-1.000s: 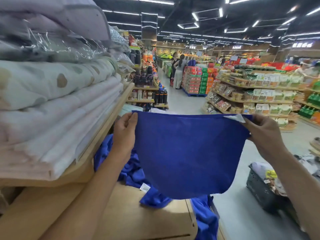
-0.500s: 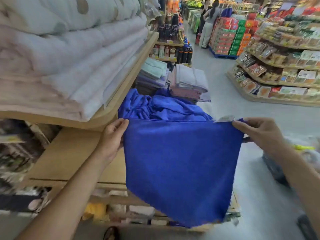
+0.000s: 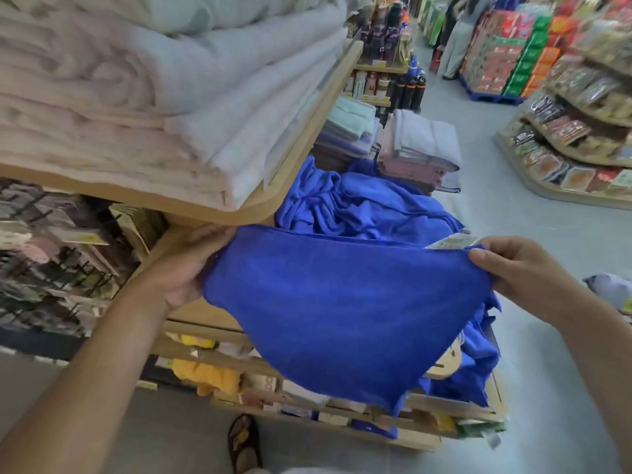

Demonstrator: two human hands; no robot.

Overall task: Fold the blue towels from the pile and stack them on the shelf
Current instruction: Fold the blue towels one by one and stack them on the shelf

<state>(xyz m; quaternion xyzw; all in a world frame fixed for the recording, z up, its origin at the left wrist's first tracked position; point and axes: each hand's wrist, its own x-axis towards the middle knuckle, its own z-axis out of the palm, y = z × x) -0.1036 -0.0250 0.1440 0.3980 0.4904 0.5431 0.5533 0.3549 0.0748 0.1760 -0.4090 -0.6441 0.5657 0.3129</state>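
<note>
A blue towel [image 3: 342, 313] hangs spread between my hands above the wooden shelf [image 3: 201, 313]. My left hand [image 3: 191, 271] grips its left top corner and my right hand [image 3: 513, 268] pinches its right top corner beside a white label [image 3: 451, 241]. Behind the held towel lies the crumpled pile of blue towels [image 3: 362, 203] on the same shelf. More blue cloth [image 3: 478, 367] droops over the shelf's right edge. The towel's lower edge hangs in front of the shelf.
An upper shelf [image 3: 301, 148] with thick folded pale blankets [image 3: 171, 107] juts out at left, close above my left hand. Folded pastel towel stacks [image 3: 420, 145] stand behind the pile. Lower shelves hold small goods. The aisle floor [image 3: 533, 217] runs right, with people far back.
The camera has tipped further down and nearer the shelf. Both hands have lowered the spread towel toward the shelf, the left hand now under the upper shelf's edge.
</note>
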